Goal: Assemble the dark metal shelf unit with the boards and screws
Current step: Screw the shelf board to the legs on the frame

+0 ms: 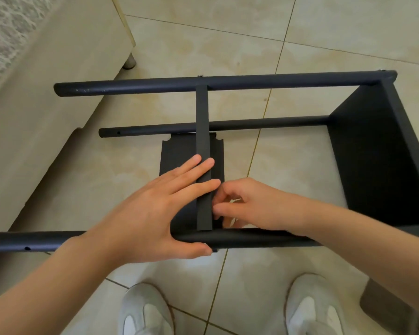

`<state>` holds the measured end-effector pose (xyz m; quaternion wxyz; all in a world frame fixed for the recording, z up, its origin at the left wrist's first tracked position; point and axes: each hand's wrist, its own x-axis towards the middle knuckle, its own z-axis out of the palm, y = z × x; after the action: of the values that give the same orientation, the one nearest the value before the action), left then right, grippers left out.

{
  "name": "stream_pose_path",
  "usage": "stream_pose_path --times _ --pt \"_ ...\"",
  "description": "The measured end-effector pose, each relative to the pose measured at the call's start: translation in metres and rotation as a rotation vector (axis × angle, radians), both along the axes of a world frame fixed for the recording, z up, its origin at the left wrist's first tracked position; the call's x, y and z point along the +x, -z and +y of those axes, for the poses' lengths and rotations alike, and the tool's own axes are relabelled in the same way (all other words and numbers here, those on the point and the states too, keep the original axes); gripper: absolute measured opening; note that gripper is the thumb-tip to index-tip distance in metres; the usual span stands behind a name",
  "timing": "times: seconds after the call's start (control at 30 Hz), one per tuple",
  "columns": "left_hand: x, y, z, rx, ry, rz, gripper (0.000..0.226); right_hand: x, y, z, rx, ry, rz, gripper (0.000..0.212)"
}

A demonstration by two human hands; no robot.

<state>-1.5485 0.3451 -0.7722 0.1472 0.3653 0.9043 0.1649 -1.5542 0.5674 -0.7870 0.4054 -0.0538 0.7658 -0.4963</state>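
A dark metal shelf unit (228,82) lay on its side on the tiled floor (203,44), its round tubes running left to right. One end board (373,153) closed its right end. A second board (202,117) stood on edge between the far tube and the near tube (22,240). The person's left hand (155,209) was spread open, straight fingers pressing on that second board's upper edge, thumb along the near tube. The right hand (247,204) sat just beside it, fingers curled in against the board's right face; whether they pinched anything could not be made out. White shoes (145,313) showed below.
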Motion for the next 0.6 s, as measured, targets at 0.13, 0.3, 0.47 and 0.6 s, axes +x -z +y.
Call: stream_pose_path --times 0.13,0.3,0.47,0.6 --pt "-0.001 -0.001 -0.001 0.023 0.004 -0.013 0.095 -0.007 0.007 -0.002 -0.152 -0.015 -0.218 0.016" --pt "-0.001 0.000 -0.001 -0.001 0.011 0.031 0.095 -0.014 0.015 -0.004 -0.223 0.008 -0.370 0.018" --pt "0.000 0.000 -0.002 -0.023 0.012 0.036 0.093 -0.017 0.018 -0.002 -0.229 0.059 -0.482 0.008" --pt "0.001 0.000 -0.003 -0.025 0.007 0.027 0.093 -0.020 0.014 0.000 -0.244 0.041 -0.521 0.012"
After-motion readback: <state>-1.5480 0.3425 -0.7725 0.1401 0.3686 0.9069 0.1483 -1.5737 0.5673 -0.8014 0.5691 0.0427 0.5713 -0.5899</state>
